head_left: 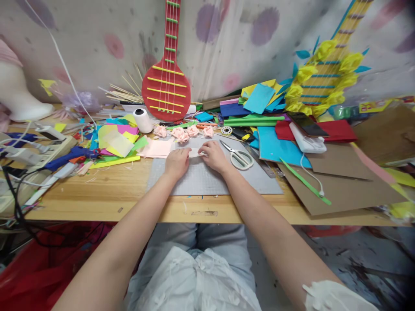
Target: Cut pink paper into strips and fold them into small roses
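Both hands meet over a grey cutting mat (207, 183). Between them stretches a small strip of pale pink paper (195, 152). Its left end is pinched in the closed fingers of my left hand (177, 164). My right hand (214, 155), fingers curled, grips the other end. Just beyond lie several pink paper flowers (180, 134). A stack of pink paper sheets (156, 148) is left of my left hand. Scissors (238, 156) with pale handles rest on the mat, blades slightly apart, close to my right hand.
A red paper lute (166, 90) leans at the back beside a white thread spool (142, 121). Coloured paper scraps (116, 140) and a blue glue gun (69, 156) lie left. Rightward are a metal ruler (261, 164), brown cardboard (343, 194), a phone (308, 124) and a yellow-flowered lute (324, 82).
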`<state>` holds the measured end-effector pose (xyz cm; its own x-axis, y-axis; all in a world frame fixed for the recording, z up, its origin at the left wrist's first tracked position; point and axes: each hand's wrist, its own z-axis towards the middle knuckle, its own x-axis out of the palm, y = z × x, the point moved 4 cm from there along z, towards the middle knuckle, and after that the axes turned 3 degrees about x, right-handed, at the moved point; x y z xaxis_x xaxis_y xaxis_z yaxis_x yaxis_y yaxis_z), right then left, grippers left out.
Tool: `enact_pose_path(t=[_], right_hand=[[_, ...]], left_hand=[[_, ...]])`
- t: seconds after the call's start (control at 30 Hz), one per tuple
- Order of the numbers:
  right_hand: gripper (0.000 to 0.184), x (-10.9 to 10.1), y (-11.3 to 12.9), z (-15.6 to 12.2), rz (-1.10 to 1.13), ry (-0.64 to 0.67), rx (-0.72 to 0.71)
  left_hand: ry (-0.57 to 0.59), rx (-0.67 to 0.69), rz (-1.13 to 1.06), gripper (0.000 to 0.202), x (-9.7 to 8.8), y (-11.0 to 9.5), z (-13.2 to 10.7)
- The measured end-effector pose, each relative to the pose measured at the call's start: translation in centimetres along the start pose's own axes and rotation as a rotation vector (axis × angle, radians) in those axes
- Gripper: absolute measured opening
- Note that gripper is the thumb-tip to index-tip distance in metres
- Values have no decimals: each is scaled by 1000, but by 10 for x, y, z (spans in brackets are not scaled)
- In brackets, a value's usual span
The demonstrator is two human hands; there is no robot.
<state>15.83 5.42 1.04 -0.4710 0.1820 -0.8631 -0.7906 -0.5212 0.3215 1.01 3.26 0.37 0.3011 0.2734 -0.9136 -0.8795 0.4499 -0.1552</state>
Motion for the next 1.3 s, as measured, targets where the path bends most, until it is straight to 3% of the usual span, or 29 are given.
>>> enact_pose_path(t=[0.13, 0.23, 0.47, 0.7, 0.87, 1.1, 1.3], right_hand=[[29, -2, 11, 2, -3, 79, -4], [30, 1, 14, -4, 55, 118, 22], [23, 18, -6, -17, 331, 71, 290], [20, 21, -5, -17, 436, 50, 337], [16, 25, -8, -13, 367, 39, 463], [16, 21, 2, -13, 203, 30, 489], [10, 20, 8, -15, 86, 18, 447]], left_hand=[[14, -28, 49, 34, 0, -7, -5], [28, -62, -30, 43, -1, -8, -6], [37, -105, -299, 61, -8, 3, -15], [-8, -219, -277, 40, -8, 10, -15], [-29, -271, -290, 40, -5, 13, -16], [-51, -389, -268, 41, -2, 20, -14], [-72, -371, -136, 42, -4, 14, -9]])
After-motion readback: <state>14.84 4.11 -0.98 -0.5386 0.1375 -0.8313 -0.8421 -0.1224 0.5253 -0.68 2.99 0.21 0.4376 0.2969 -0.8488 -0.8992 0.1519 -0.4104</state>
